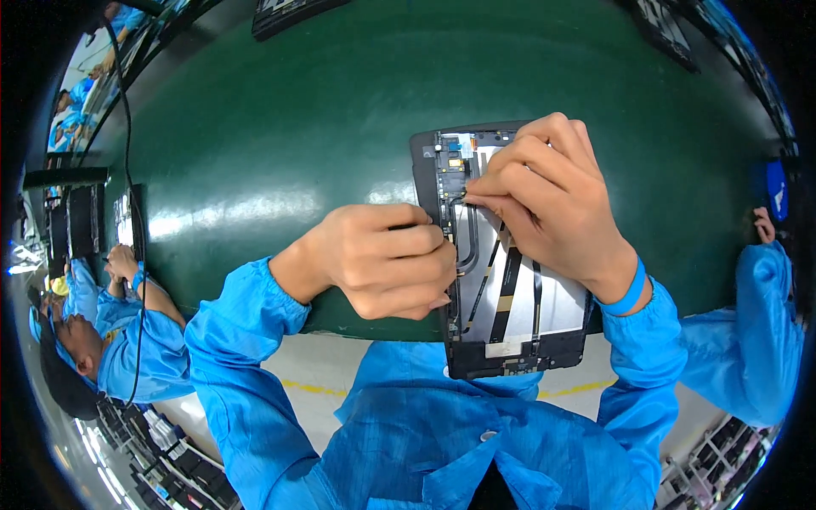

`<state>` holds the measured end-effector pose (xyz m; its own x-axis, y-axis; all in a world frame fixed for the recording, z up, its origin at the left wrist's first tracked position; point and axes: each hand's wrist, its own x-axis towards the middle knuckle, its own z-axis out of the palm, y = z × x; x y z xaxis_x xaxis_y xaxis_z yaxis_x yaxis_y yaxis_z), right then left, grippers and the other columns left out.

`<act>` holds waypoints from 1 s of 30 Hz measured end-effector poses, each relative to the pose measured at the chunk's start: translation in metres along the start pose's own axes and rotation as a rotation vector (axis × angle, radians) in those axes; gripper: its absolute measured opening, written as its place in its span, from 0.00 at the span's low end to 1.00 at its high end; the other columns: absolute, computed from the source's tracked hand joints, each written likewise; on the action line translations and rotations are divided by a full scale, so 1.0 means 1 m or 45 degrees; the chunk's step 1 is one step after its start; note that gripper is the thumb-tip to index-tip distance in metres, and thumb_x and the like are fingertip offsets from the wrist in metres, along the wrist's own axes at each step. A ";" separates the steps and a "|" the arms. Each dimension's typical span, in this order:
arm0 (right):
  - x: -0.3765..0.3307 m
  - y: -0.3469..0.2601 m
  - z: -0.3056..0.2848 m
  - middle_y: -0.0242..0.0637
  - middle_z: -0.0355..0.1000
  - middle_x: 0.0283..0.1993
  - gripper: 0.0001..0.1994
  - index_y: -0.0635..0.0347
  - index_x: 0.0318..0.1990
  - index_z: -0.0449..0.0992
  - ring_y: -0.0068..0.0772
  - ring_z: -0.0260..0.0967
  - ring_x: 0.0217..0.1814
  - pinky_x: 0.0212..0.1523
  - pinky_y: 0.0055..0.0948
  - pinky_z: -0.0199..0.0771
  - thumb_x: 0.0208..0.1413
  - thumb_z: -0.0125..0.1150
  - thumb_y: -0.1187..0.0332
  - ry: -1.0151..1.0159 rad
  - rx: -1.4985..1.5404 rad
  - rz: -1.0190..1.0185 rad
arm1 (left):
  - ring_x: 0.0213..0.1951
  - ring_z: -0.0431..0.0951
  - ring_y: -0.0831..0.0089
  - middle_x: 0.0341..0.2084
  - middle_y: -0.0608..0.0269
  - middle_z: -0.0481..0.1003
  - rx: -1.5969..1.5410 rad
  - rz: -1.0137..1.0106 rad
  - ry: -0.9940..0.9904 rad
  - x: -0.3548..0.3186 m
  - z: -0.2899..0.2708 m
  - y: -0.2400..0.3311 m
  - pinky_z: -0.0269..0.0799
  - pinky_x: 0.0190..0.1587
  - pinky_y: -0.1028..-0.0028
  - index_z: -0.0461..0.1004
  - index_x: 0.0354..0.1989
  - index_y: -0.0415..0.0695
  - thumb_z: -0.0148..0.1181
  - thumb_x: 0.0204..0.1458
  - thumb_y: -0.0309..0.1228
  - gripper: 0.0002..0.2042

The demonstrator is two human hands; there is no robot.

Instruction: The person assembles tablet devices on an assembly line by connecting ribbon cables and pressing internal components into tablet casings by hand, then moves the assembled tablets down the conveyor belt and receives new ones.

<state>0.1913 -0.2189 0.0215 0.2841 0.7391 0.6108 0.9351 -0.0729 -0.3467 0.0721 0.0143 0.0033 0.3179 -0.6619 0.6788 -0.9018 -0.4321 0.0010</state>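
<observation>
An opened tablet (510,331) lies face down at the near edge of the green table (280,127), its silver inside plate, black ribbon cables and a circuit strip along its left side showing. My left hand (382,259) grips the tablet's left edge, fingers curled over the frame. My right hand (552,200) rests on the tablet's upper part, fingertips pinched on a thin black cable near the circuit strip. Both arms wear blue sleeves; a blue band circles my right wrist.
A person in blue sits at the left (110,323), another blue sleeve and hand at the right (765,297). Dark trays (289,13) lie at the table's far edge. A black cord (129,127) hangs down on the left. Racks of parts stand below.
</observation>
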 end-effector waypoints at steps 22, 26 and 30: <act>0.006 0.001 0.008 0.36 0.85 0.37 0.09 0.60 0.40 0.91 0.36 0.73 0.41 0.44 0.35 0.75 0.50 0.78 0.78 -0.044 0.420 0.319 | 0.36 0.81 0.63 0.32 0.63 0.81 0.166 -0.136 0.005 0.000 -0.006 -0.016 0.82 0.43 0.65 0.84 0.33 0.42 0.74 0.45 0.34 0.11; 0.009 -0.003 0.007 0.40 0.84 0.38 0.06 0.61 0.38 0.89 0.44 0.76 0.43 0.44 0.40 0.77 0.52 0.76 0.77 -0.026 0.396 0.292 | 0.35 0.80 0.63 0.32 0.63 0.80 0.203 -0.223 -0.031 0.001 -0.010 -0.015 0.79 0.39 0.65 0.84 0.35 0.42 0.76 0.48 0.37 0.13; 0.010 -0.006 0.007 0.41 0.82 0.36 0.04 0.63 0.34 0.85 0.45 0.75 0.44 0.43 0.41 0.76 0.51 0.74 0.77 -0.076 0.432 0.427 | 0.35 0.80 0.62 0.34 0.63 0.80 0.212 -0.353 -0.020 -0.003 -0.006 -0.010 0.77 0.37 0.64 0.84 0.37 0.42 0.77 0.50 0.38 0.14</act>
<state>0.1868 -0.2063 0.0248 0.5362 0.7501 0.3871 0.6696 -0.0987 -0.7362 0.0784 0.0240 0.0054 0.5505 -0.5136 0.6582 -0.7204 -0.6906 0.0636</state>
